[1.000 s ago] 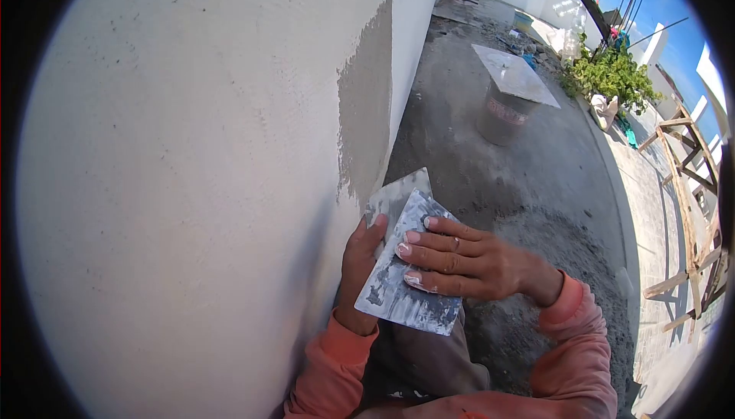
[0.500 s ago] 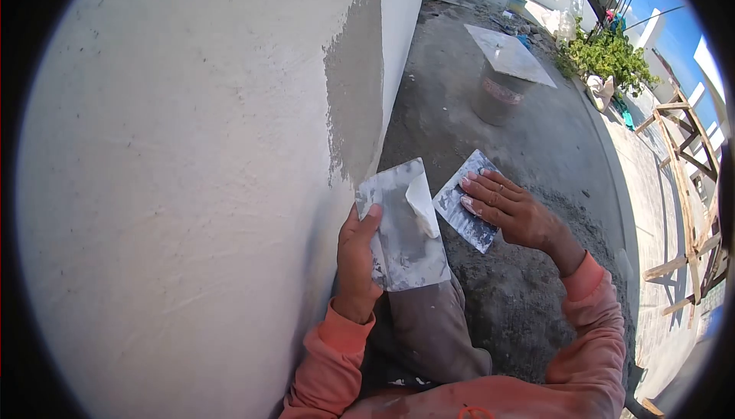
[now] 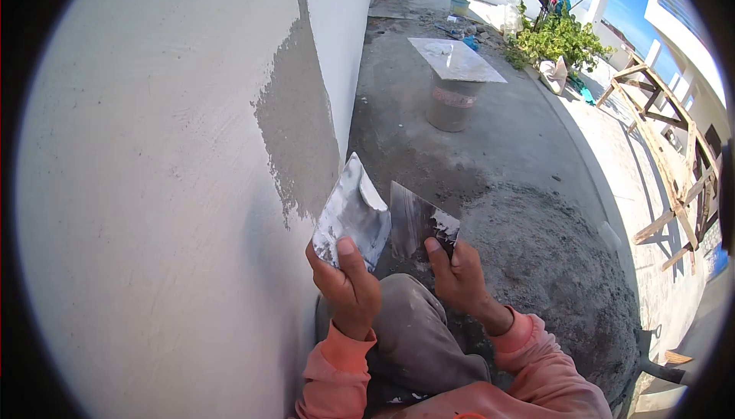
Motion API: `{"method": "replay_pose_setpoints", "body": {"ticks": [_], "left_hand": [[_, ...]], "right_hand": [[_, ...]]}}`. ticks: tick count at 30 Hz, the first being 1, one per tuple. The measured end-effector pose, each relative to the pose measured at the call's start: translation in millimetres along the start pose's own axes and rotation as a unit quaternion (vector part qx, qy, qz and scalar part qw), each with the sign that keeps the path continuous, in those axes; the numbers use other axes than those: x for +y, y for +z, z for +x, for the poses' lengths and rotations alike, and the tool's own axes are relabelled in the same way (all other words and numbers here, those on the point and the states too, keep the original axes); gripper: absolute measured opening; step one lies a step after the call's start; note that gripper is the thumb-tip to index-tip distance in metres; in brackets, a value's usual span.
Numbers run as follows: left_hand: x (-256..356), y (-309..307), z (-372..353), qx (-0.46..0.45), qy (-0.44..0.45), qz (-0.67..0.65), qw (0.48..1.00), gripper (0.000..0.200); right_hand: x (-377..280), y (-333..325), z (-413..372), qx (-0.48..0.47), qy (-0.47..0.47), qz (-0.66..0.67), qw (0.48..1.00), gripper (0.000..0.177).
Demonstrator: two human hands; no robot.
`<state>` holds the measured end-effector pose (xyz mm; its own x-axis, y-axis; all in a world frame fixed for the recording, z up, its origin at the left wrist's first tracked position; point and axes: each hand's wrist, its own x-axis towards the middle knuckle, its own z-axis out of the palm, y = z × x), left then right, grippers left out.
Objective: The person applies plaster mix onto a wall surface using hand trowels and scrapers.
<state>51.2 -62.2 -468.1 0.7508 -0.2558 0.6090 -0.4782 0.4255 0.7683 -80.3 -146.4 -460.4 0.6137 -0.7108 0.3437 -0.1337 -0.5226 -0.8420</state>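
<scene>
you are crouching close against the white wall (image 3: 153, 189), and the landmark here is the grey patch (image 3: 298, 139) of rough plaster running down its corner edge. just below and to the right of that grey patch, your left hand (image 3: 348, 285) is gripping a steel blade (image 3: 354, 220) from beneath. the thumb is pressing on the blade's lower face and the fingers are curling in behind it, so the hand is fully closed on it. the blade is standing tilted, its top corner reaching up to the bottom fringe of the grey patch, and a white dab of putty (image 3: 373, 195) is sitting on its upper right edge.

further right of the grey patch, just beside the first blade, your right hand (image 3: 459, 277) is pinching a second blade (image 3: 417, 224) by its lower edge, thumb in front and fingers wrapping behind, clamped tight on it. the two blades are standing side by side with their edges nearly meeting; i cannot tell whether they are touching.

straight below the grey patch, your knee in grey trousers (image 3: 413, 335) is showing between the orange sleeves (image 3: 337, 373). well beyond the grey patch, out on the concrete floor (image 3: 505, 151), a drum (image 3: 450, 105) is carrying a flat board (image 3: 455, 59). far to the right of the grey patch a wooden frame (image 3: 666, 151) is standing, and a heap of grey sand (image 3: 551, 266) is lying nearer in, down to the patch's right.
</scene>
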Motion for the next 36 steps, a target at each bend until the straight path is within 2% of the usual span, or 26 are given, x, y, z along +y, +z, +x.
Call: {"method": "replay_pose_setpoints", "body": {"ticks": [4, 7, 12, 14, 15, 17, 18, 21, 22, 23, 24, 25, 27, 29, 32, 35, 36], "left_hand": [[-8, -4, -2, -0.042, 0.116, 0.114, 0.986, 0.038], [-10, -10, 3, -0.090, 0.081, 0.149, 0.981, 0.036], [-14, -19, 10, -0.130, 0.084, 0.258, 0.954, 0.035], [-19, -25, 6, -0.152, 0.035, 0.293, 0.943, 0.036], [-21, -28, 4, -0.163, 0.012, 0.309, 0.937, 0.036], [-20, -33, -1, -0.144, -0.032, 0.286, 0.947, 0.036], [-19, -35, -5, -0.135, -0.053, 0.274, 0.951, 0.036], [-13, -38, -10, -0.123, -0.115, 0.287, 0.943, 0.036], [-19, -35, -11, -0.092, -0.074, 0.273, 0.955, 0.037], [-23, -35, -10, -0.088, -0.095, 0.265, 0.955, 0.034], [-26, -37, -11, -0.084, -0.118, 0.259, 0.955, 0.032], [-28, -37, -10, -0.080, -0.143, 0.253, 0.953, 0.033], [-24, -30, -3, -0.053, -0.184, 0.217, 0.957, 0.032], [-22, -24, 8, -0.030, -0.202, 0.201, 0.958, 0.032], [-11, -12, 27, 0.005, -0.212, 0.194, 0.958, 0.032], [10, -1, 47, 0.003, -0.312, 0.177, 0.934, 0.033], [15, 1, 54, 0.009, -0.318, 0.178, 0.931, 0.033]], "right_hand": [[-10, 14, 7, 0.004, -0.020, 0.025, 0.999, 0.016], [-15, 21, 11, -0.002, 0.001, 0.045, 0.999, 0.017], [-19, 30, 30, -0.013, 0.058, 0.117, 0.991, 0.022], [-13, 29, 41, -0.034, 0.099, 0.140, 0.985, 0.024], [-14, 32, 50, -0.037, 0.116, 0.204, 0.971, 0.023], [-16, 37, 72, -0.043, 0.150, 0.328, 0.932, 0.024], [-15, 36, 86, -0.066, 0.170, 0.406, 0.896, 0.025], [-8, 41, 142, -0.079, 0.159, 0.500, 0.848, 0.025], [-15, 44, 163, -0.066, 0.113, 0.483, 0.866, 0.025], [-23, 47, 187, -0.051, 0.068, 0.465, 0.881, 0.024], [-19, 50, 219, -0.013, -0.009, 0.327, 0.945, 0.025], [-15, 52, 252, 0.027, -0.082, 0.179, 0.980, 0.026], [-33, 55, 306, 0.088, -0.179, 0.114, 0.973, 0.027], [-42, 59, 363, 0.117, -0.228, 0.090, 0.962, 0.027], [-51, 66, 415, 0.148, -0.268, 0.076, 0.949, 0.025], [-59, 91, 441, 0.160, -0.351, 0.088, 0.918, 0.028], [-61, 95, 438, 0.136, -0.322, 0.070, 0.934, 0.035]]}}
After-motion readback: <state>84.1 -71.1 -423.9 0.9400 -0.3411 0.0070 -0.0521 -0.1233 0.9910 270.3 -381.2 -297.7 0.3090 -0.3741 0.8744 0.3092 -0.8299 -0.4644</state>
